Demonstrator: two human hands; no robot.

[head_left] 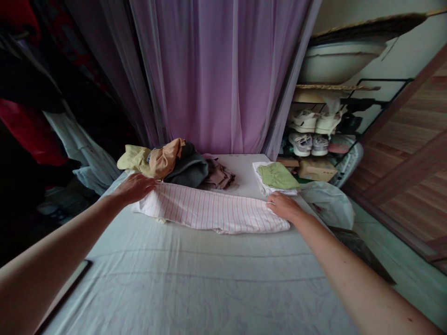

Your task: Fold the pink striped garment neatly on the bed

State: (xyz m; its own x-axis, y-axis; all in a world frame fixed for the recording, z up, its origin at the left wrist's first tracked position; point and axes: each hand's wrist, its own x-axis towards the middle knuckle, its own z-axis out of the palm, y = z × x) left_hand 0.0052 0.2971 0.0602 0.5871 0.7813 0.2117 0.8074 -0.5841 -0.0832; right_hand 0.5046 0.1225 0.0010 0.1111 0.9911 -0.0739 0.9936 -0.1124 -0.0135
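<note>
A white garment with pink stripes [209, 209] lies in a long folded strip across the table; its exact kind I cannot make out. My left hand [136, 187] is closed on its upper left end. At the upper right end, the fingers of my right hand [282, 205] pinch the fabric. Behind the strip is a loose heap with a pale yellow cloth [134, 157], a tan garment [165, 159], a dark grey garment [190, 170] and a brown one [220, 174]. A folded green garment [278, 175] rests on white folded cloth [260, 179], just beyond my right hand.
A patterned sheet covers the table [209, 284]. Purple curtains [216, 79] hang behind it. To the right stand a rack with shoes [310, 132], a cardboard box [317, 169], a white plastic bag [328, 202] and a wooden door [412, 177]. Clothes [70, 135] hang at left.
</note>
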